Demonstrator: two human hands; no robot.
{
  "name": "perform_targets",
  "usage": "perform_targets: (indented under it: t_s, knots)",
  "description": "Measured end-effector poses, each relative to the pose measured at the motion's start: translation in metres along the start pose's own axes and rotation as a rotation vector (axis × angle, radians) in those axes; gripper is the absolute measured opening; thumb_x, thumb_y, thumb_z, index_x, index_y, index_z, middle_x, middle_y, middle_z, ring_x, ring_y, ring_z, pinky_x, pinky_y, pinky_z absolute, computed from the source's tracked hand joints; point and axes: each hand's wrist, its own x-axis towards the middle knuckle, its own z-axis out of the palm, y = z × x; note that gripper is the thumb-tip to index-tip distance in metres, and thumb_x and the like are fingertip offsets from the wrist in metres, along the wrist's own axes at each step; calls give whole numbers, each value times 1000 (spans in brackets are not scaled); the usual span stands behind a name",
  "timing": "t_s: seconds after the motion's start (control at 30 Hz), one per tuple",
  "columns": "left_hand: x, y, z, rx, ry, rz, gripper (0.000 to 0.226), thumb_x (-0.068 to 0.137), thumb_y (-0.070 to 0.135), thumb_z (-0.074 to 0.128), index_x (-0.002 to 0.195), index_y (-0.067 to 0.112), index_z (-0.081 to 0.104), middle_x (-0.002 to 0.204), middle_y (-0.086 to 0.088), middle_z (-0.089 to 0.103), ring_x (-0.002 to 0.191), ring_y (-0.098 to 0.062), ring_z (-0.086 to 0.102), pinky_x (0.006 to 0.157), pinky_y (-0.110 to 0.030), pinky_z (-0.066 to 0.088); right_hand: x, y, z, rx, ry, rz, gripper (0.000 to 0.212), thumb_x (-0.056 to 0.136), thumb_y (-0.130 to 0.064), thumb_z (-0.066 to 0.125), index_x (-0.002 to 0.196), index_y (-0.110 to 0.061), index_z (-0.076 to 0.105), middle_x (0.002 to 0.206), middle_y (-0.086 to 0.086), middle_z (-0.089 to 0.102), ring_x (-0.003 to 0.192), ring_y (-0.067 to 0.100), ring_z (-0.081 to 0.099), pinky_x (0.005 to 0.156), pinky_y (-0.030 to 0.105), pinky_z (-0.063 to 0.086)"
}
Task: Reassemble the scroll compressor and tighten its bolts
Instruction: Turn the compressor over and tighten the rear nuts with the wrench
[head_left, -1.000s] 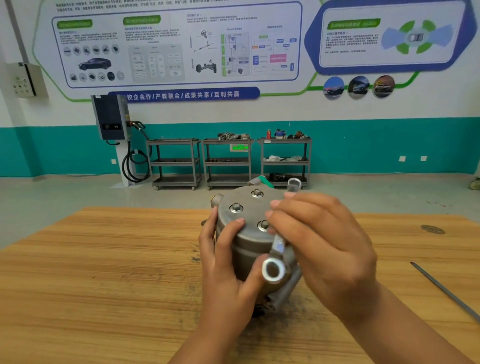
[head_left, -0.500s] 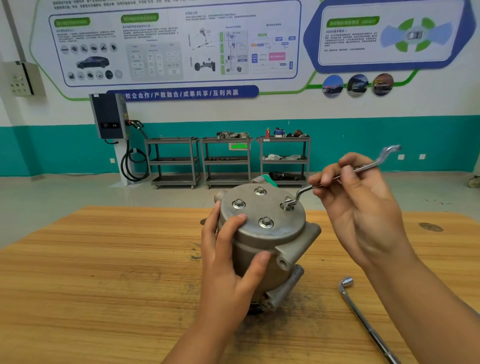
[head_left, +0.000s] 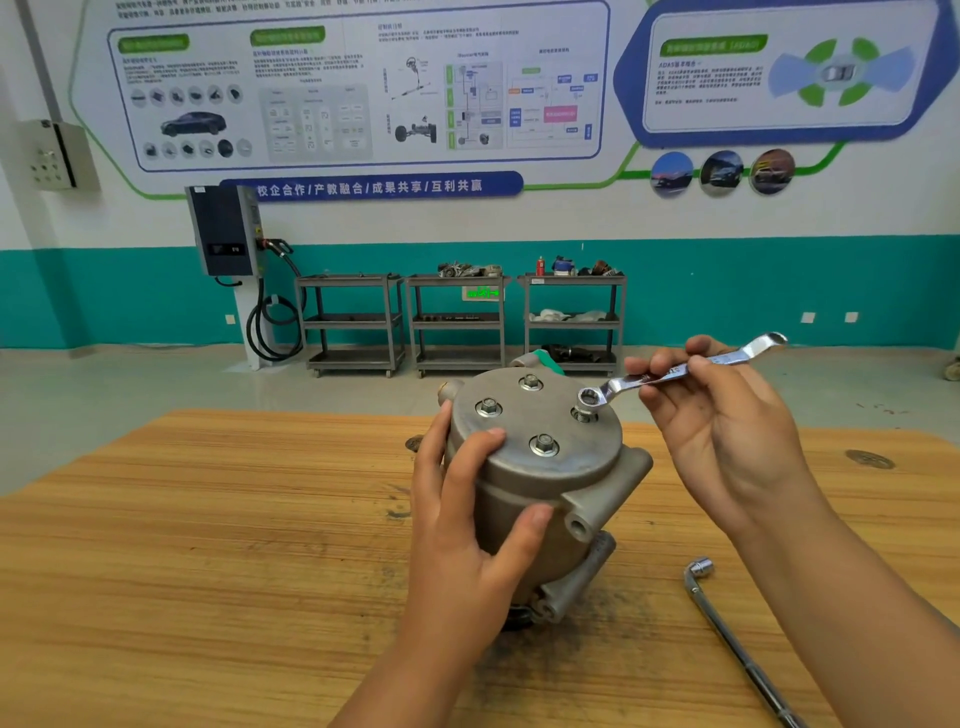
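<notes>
On the wooden table (head_left: 208, 519), an L-shaped socket bar (head_left: 727, 623) lies near the right forearm. A person's left hand (head_left: 467, 545) grips the side of the scroll compressor (head_left: 540, 467), which stands end cap up at mid-table. Beyond it, the right hand (head_left: 727, 421) pinches a ring spanner (head_left: 675, 371). The spanner's ring sits on the far-right bolt (head_left: 584, 413), apparently not fully down. Pulled so, the ring could slip and round the head, or the housing could twist in the grip. A second ago the spanner hung across the housing's near side. Shelving carts (head_left: 457, 322) line the far wall.
</notes>
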Motion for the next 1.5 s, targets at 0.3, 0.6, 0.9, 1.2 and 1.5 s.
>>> perform_targets:
  t_s: [0.3,0.6,0.9,1.2,1.5]
  knots:
    - [0,2,0,12,8,9,46,79,66,56,119,69,34,152,19,19,140,-3,26,107,-19,28,-2,10,-3,69,63,66,24,101,-1,28,88,-13,45,64,-1,64,76,16,71,62,21,55]
    - [0,2,1,-2,20,14,45,79,69,55,119,68,35,149,19,19,135,7,26,99,-1,23,-22,21,7,82,125,-184,21,83,-12,40,65,-15,51,55,1,56,70,23,66,62,25,52]
    - [-3,-2,2,2,54,-8,44,78,72,55,119,67,39,149,23,19,138,-7,32,103,-21,37,-51,42,20,-1168,-258,-1019,25,87,-12,55,73,5,66,79,13,61,85,22,53,83,24,43]
    - [-1,0,0,-13,38,8,54,78,48,59,122,69,34,151,7,25,139,-4,29,105,-9,29,-54,35,26,-1365,-542,-1066,31,99,-11,42,104,6,68,102,18,66,103,31,59,97,33,45]
    - [0,-1,-2,-61,33,-15,46,78,49,59,117,64,40,152,9,29,139,-4,30,102,-5,28,-43,0,31,-629,-362,-779,15,101,-23,42,103,-17,56,87,-2,65,90,18,65,83,30,51]
